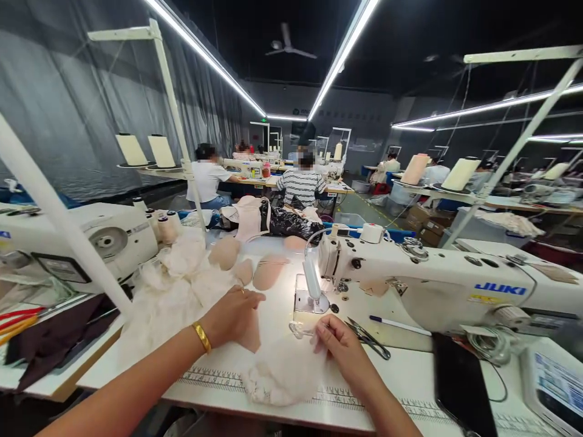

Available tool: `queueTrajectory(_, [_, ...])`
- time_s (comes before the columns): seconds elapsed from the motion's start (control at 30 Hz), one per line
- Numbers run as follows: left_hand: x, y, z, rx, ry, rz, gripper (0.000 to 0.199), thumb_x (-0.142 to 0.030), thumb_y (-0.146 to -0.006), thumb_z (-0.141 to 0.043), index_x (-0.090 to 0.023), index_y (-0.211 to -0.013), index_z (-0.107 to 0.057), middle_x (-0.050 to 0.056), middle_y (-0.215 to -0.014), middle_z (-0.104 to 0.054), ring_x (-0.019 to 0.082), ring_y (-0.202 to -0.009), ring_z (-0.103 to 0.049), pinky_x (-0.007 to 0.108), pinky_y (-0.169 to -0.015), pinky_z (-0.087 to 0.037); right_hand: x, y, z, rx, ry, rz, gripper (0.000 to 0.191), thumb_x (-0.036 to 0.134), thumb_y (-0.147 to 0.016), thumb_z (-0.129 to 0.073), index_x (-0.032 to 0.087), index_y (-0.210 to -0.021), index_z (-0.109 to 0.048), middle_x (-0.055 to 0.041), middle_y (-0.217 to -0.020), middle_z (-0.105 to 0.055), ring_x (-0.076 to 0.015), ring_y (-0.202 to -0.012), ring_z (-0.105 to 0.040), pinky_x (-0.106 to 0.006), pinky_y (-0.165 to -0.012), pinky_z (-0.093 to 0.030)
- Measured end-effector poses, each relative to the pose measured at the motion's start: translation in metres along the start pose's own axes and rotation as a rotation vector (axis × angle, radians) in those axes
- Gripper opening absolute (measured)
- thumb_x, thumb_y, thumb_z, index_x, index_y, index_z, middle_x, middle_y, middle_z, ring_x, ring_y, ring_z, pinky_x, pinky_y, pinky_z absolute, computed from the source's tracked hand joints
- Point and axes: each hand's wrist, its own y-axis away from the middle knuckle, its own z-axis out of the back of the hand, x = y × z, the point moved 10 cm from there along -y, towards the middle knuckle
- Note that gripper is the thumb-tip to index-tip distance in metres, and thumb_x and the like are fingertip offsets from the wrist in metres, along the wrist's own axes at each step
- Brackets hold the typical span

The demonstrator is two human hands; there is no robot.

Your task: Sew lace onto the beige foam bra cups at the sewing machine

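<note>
My right hand pinches the edge of a pale, sheer fabric piece with a lace-like border, which spreads over the front of the sewing table. A thin, clear or whitish strip lies by its fingertips. My left hand lies over a beige fabric piece, fingers stretched to the right; its thumb and fingertip contact are partly hidden. Just beyond it are several beige cup-shaped pieces. The needle area of a white sewing machine is lit, ahead of my right hand.
Black scissors, a pen and a dark phone lie on the right. A heap of cream lace fabric covers the left. A ruler strip runs along the front edge. Co-workers sit at machines farther back.
</note>
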Motion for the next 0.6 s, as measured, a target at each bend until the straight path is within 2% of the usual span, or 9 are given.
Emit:
queueTrajectory(0.07, [0.004,-0.010,0.013,-0.143,0.079,0.068,0.033,-0.011,-0.099,-0.035,-0.017,-0.120,-0.060,0.009,-0.103,-0.071,0.024,-0.095,-0.067,0.038,-0.091,-0.051,0.000,-0.001,0.000,0.000,-0.005,-0.007,0.042,0.062,-0.096,-0.055,0.022,-0.085,-0.059,-0.0003,-0.071,-0.068,-0.0160,-0.064,-0.055,-0.026,-0.060,-0.039])
queueTrajectory(0.13, [-0.003,-0.015,0.019,-0.153,0.128,0.044,0.031,-0.016,-0.101,-0.033,-0.018,-0.118,-0.059,0.009,-0.109,-0.069,0.024,-0.100,-0.066,0.037,-0.091,-0.052,-0.003,-0.002,0.001,-0.003,-0.002,-0.033,0.045,0.065,-0.095,-0.057,0.022,-0.085,-0.060,0.0003,-0.069,-0.068,-0.0147,-0.061,-0.053,-0.025,-0.059,-0.038])
queueTrajectory(0.2, [-0.021,-0.012,0.019,-0.054,0.142,-0.062,0.031,-0.011,-0.093,-0.041,-0.020,-0.116,-0.059,0.008,-0.114,-0.067,0.024,-0.106,-0.063,0.039,-0.095,-0.050,-0.007,-0.002,0.003,-0.017,-0.014,-0.061,0.048,0.068,-0.093,-0.058,0.022,-0.084,-0.059,0.0015,-0.066,-0.067,-0.0134,-0.058,-0.050,-0.024,-0.058,-0.037])
queueTrajectory(0.27, [-0.036,0.001,0.013,0.074,0.142,-0.142,0.048,-0.004,-0.076,-0.050,-0.024,-0.119,-0.059,0.006,-0.121,-0.064,0.026,-0.112,-0.060,0.041,-0.099,-0.048,-0.010,-0.002,0.004,-0.025,-0.052,-0.073,0.049,0.071,-0.091,-0.060,0.022,-0.084,-0.058,0.0029,-0.065,-0.065,-0.0124,-0.055,-0.050,-0.024,-0.055,-0.035])
queueTrajectory(0.33, [-0.041,0.017,0.003,0.181,0.112,-0.146,0.060,0.000,-0.063,-0.052,-0.026,-0.117,-0.061,0.004,-0.121,-0.064,0.027,-0.110,-0.060,0.042,-0.097,-0.047,-0.011,-0.003,0.003,-0.019,-0.083,-0.072,0.049,0.072,-0.091,-0.060,0.023,-0.085,-0.056,0.0045,-0.067,-0.064,-0.0109,-0.051,-0.052,-0.024,-0.051,-0.031])
queueTrajectory(0.4, [-0.038,0.030,-0.008,0.239,0.057,-0.113,0.048,0.001,-0.067,-0.051,-0.024,-0.106,-0.062,0.003,-0.109,-0.066,0.026,-0.098,-0.061,0.042,-0.090,-0.048,-0.013,-0.003,0.002,-0.011,-0.078,-0.077,0.048,0.071,-0.092,-0.060,0.023,-0.088,-0.057,0.0058,-0.068,-0.063,-0.0095,-0.046,-0.053,-0.024,-0.050,-0.029])
queueTrajectory(0.47, [-0.034,0.034,-0.014,0.202,0.039,-0.089,0.032,0.000,-0.079,-0.044,-0.021,-0.097,-0.060,0.005,-0.098,-0.066,0.025,-0.089,-0.061,0.042,-0.086,-0.049,-0.014,-0.003,0.001,-0.009,-0.052,-0.087,0.047,0.070,-0.093,-0.058,0.023,-0.090,-0.057,0.0064,-0.069,-0.064,-0.0089,-0.042,-0.052,-0.025,-0.051,-0.030])
queueTrajectory(0.5, [-0.032,0.031,-0.011,0.142,0.064,-0.081,0.030,-0.002,-0.085,-0.039,-0.021,-0.098,-0.058,0.005,-0.096,-0.065,0.024,-0.087,-0.061,0.041,-0.085,-0.050,-0.014,-0.003,0.001,-0.012,-0.041,-0.089,0.047,0.069,-0.094,-0.058,0.023,-0.091,-0.058,0.0063,-0.069,-0.065,-0.0090,-0.042,-0.053,-0.025,-0.051,-0.031])
queueTrajectory(0.6, [-0.020,0.017,0.008,-0.086,0.221,0.034,0.027,-0.018,-0.097,-0.038,-0.020,-0.122,-0.050,0.005,-0.096,-0.062,0.022,-0.084,-0.060,0.038,-0.082,-0.052,-0.011,-0.002,0.002,-0.020,-0.030,-0.066,0.046,0.069,-0.094,-0.058,0.022,-0.089,-0.058,0.0057,-0.071,-0.065,-0.0105,-0.046,-0.056,-0.026,-0.053,-0.031])
